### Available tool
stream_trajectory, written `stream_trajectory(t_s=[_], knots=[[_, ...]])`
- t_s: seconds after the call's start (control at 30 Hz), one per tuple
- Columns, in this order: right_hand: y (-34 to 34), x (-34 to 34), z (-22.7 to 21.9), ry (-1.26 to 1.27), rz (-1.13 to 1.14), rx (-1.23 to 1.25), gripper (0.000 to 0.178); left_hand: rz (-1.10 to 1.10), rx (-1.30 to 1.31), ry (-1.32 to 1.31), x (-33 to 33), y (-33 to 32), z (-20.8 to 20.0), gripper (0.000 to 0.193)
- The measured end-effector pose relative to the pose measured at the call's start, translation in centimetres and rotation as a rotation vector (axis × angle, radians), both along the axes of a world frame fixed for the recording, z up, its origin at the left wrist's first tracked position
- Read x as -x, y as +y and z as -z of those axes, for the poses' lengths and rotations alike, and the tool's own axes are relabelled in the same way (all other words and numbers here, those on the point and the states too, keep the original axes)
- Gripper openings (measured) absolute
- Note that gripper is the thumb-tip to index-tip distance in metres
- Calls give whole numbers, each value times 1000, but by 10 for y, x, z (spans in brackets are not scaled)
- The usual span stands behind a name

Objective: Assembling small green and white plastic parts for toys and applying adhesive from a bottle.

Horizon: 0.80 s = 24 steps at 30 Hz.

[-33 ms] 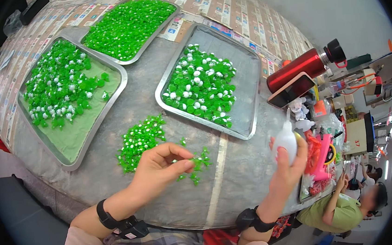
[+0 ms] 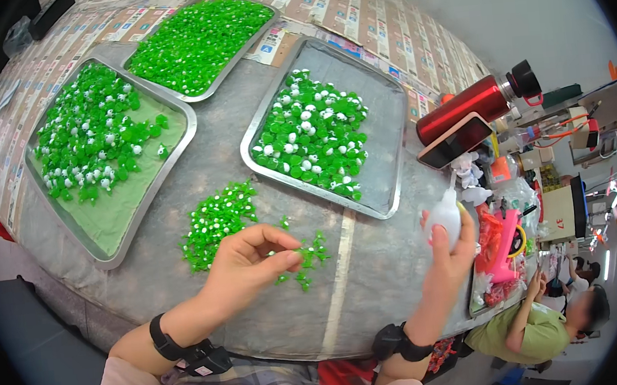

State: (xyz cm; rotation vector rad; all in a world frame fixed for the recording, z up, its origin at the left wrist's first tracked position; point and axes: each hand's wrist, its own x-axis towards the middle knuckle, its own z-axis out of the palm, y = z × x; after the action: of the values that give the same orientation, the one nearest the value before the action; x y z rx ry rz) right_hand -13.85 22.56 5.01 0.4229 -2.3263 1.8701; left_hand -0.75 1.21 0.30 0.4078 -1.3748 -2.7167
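My left hand (image 2: 252, 263) is closed in a pinch, thumb against forefinger, above the grey table cover. What sits between its fingertips is too small to make out. Under and beside it lie a few loose green plastic pieces (image 2: 312, 252), with a larger heap of small green pieces with white spots (image 2: 215, 219) just behind. On the right, my right hand (image 2: 451, 249) is wrapped around a white squeeze bottle (image 2: 444, 217), raised above the table with its thin nozzle pointing up.
Ahead stands a metal tray (image 2: 390, 204) of green pieces with white balls. Another tray (image 2: 119, 253) of similar pieces is at left, and a third tray (image 2: 201, 95) of green pieces lies behind. A red flask (image 2: 463, 109), phone (image 2: 454, 141) and pink glue gun (image 2: 506, 248) line the right.
My right hand and the squeeze bottle have shifted very slightly to the left. My left hand keeps its pinch.
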Motion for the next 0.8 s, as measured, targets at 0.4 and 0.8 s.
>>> stream_trajectory(t_s=[0.4, 0.8], knots=[[20, 20, 15, 541, 336, -532, 32, -4, -60, 1, 1, -1, 3, 11], [-60, 59, 44, 176, -398, -887, 14, -47, -29, -15, 4, -1, 3, 9]])
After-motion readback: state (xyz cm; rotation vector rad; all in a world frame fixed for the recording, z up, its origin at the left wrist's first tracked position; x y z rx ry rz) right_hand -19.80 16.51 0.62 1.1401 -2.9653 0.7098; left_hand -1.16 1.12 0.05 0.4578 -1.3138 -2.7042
